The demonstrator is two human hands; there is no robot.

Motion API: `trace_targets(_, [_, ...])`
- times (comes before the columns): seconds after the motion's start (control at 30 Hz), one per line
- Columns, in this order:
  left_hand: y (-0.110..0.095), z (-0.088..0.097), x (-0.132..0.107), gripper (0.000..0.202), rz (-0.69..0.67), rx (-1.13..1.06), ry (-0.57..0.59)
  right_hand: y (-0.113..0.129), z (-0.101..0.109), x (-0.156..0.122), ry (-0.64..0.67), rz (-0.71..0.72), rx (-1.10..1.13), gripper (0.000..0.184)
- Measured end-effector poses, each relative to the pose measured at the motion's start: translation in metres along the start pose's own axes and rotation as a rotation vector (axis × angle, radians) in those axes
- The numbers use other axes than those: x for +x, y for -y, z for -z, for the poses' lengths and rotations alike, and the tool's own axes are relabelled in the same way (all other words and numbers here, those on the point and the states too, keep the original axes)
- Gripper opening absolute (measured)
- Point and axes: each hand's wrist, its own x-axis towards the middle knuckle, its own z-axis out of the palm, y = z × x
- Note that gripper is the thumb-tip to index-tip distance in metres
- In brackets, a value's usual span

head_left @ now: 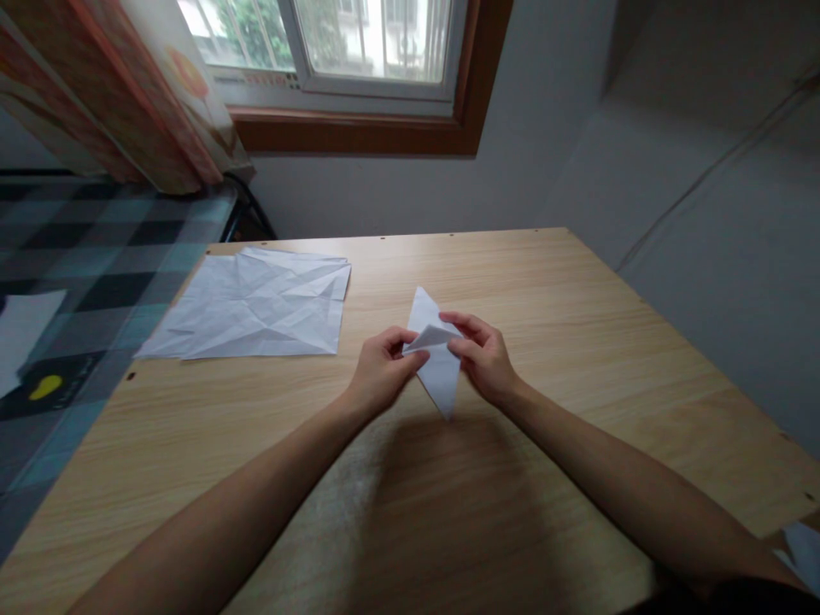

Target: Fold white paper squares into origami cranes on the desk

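Between my two hands is a folded white paper, with one pointed end away from me, another toward me, and a raised triangular flap across its middle. My left hand pinches the left corner of the paper between thumb and fingers. On the other side, my right hand grips the right edge, its thumb near the flap and its fingers partly behind the paper. The paper is held just over the wooden table; whether its lower tip touches the surface I cannot tell.
Creased white sheets lie stacked at the table's far left. Beyond the left edge is a checked cloth bearing a white sheet and a black item with a yellow mark. A window and curtain stand behind.
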Motion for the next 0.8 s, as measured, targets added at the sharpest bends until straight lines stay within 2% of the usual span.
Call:
trace_targets(0.13, [0.005, 0.004, 0.003, 0.01, -0.196, 0.166, -0.173, -0.001, 0.004, 0.002, 0.017, 0.073, -0.068, 0.036])
trace_targets(0.2, [0.006, 0.005, 0.004, 0.011, -0.221, 0.151, -0.201, -0.002, 0.005, 0.002, 0.031, 0.103, -0.127, 0.035])
trace_targets(0.33, [0.004, 0.005, 0.004, 0.019, -0.136, -0.012, -0.218, -0.005, 0.004, 0.001, 0.089, 0.119, -0.188, 0.024])
trace_targets(0.47, [0.003, 0.003, 0.005, 0.032, -0.084, -0.138, -0.257, -0.003, 0.0, -0.004, 0.268, 0.055, -0.159, 0.014])
trace_targets(0.53, [0.005, 0.003, 0.006, 0.037, -0.058, -0.198, -0.249, 0.0, -0.003, -0.006, 0.334, -0.002, -0.171, 0.017])
trace_targets(0.6, [0.008, 0.003, 0.006, 0.037, -0.052, -0.221, -0.242, 0.002, -0.006, -0.007, 0.342, -0.022, -0.201, 0.025])
trace_targets(0.67, [0.009, 0.004, 0.006, 0.038, -0.119, -0.169, -0.269, 0.004, -0.008, -0.007, 0.314, -0.019, -0.213, 0.028])
trace_targets(0.73, [0.008, 0.005, 0.003, 0.041, -0.254, -0.021, -0.314, 0.004, -0.008, -0.006, 0.257, -0.016, -0.205, 0.03])
trace_targets(0.8, [0.005, 0.007, 0.0, 0.045, -0.384, 0.16, -0.281, 0.004, -0.005, -0.004, 0.169, -0.021, -0.183, 0.033])
